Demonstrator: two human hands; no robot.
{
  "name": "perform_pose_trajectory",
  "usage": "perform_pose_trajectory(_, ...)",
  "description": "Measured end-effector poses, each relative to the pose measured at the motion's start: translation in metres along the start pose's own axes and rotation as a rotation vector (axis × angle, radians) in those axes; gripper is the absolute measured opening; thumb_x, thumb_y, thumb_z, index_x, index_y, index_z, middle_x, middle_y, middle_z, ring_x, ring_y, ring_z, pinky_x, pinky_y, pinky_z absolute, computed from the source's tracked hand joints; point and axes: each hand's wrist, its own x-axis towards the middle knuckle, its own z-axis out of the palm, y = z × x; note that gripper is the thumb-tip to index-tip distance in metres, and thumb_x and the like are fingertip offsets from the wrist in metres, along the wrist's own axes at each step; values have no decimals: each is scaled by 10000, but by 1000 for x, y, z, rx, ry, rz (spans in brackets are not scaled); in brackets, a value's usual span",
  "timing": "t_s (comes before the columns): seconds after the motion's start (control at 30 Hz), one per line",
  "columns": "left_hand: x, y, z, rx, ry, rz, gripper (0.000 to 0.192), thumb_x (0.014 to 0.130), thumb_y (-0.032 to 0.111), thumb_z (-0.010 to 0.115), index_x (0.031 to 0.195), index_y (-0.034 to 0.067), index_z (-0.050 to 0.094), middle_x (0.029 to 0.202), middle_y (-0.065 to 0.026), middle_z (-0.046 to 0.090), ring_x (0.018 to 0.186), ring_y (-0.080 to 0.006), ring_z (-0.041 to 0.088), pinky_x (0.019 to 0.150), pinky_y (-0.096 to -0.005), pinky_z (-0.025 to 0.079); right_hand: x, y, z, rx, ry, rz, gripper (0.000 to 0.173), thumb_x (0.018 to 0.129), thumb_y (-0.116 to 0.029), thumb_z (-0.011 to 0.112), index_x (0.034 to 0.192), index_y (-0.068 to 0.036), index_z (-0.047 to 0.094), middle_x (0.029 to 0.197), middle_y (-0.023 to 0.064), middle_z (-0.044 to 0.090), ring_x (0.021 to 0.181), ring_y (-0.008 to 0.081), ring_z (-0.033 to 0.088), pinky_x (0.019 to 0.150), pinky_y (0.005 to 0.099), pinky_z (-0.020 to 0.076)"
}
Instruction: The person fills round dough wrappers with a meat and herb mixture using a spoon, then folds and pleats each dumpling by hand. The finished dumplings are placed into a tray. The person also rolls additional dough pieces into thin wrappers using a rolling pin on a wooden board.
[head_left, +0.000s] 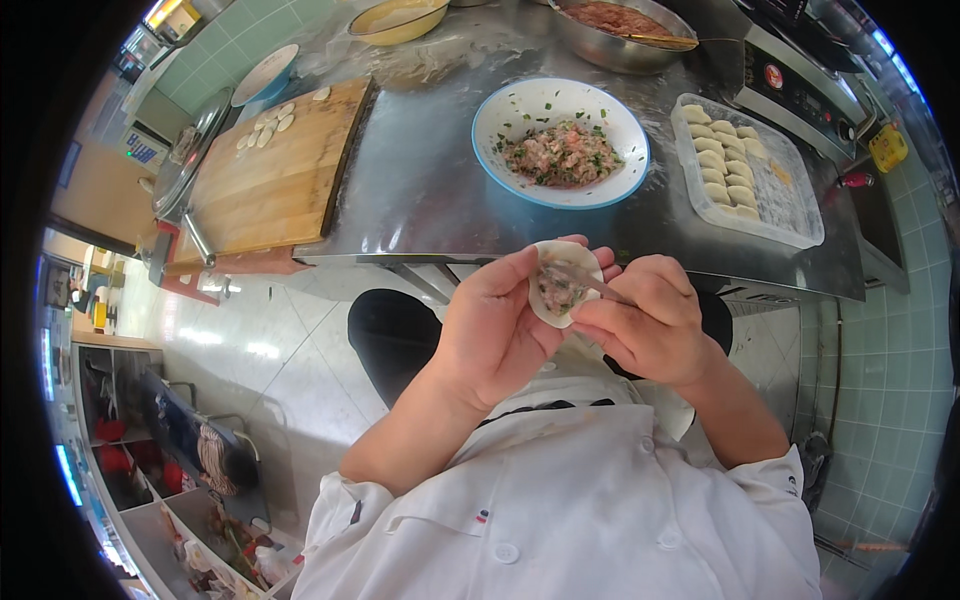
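Note:
My left hand (491, 322) cradles a round dumpling wrapper (547, 307) in its palm and fingers. Meat filling (561, 291) with green bits lies on the middle of the wrapper. In my right hand (652, 322) is a thin flat spreading stick (592, 282), its tip pressed into the filling. Right fingertips also meet the wrapper's lower right edge. Beyond my hands a white bowl with a blue rim (480, 161) holds more of the meat and chopped-green filling (562, 154). To its right, a clear plastic tray (787, 199) contains rows of folded dumplings (724, 161).
At the left lies a wooden board (262, 187) with several small dough pieces (266, 126) and a rolling pin (198, 238). A steel bowl of minced meat (622, 52) and a yellow bowl (397, 22) stand at the back. An electric cooker (799, 90) sits at the right.

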Motion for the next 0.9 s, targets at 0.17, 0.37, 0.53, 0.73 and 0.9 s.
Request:
perform_pose_trajectory(0.17,-3,-8,-8,239,-34,-6,476,1118,307,380,1442,-19,501,1361,-127,608,1258,-211,599,1104,-376,480,5,-8,-11,89,-210,384,178,755,-127,832,903,-125,733,843,38,582,793,233,577,647,361,482)
perform_pose_trajectory(0.37,-9,-25,-9,707,-101,68,488,1101,307,504,1474,-4,459,1414,-113,568,1307,-214,579,1106,-394,482,15,-18,-21,327,-240,757,95,863,-108,779,934,-59,739,817,71,590,722,234,613,644,359,491)
perform_pose_trajectory(0.53,-12,-26,-12,726,-92,9,493,1128,329,437,1477,-20,443,1422,-120,562,1326,-231,572,1088,-414,499,18,-19,-24,442,-228,926,122,876,-150,783,924,-53,727,839,61,597,698,197,622,655,333,499)
perform_pose_trajectory(0.73,-12,-29,-11,717,-10,18,490,1138,330,399,1439,-47,478,1372,-166,595,1205,-275,657,998,-407,557,10,-14,-14,363,-219,886,201,865,-176,824,933,-58,678,828,-3,533,682,79,493,607,250,419)
perform_pose_trajectory(0.9,-9,-32,-12,782,7,232,481,1143,324,375,1353,-68,557,1310,-180,640,1148,-265,678,970,-357,570,-4,-12,-10,569,-27,1042,186,917,-193,781,954,-48,670,819,-34,577,675,49,459,616,228,398)
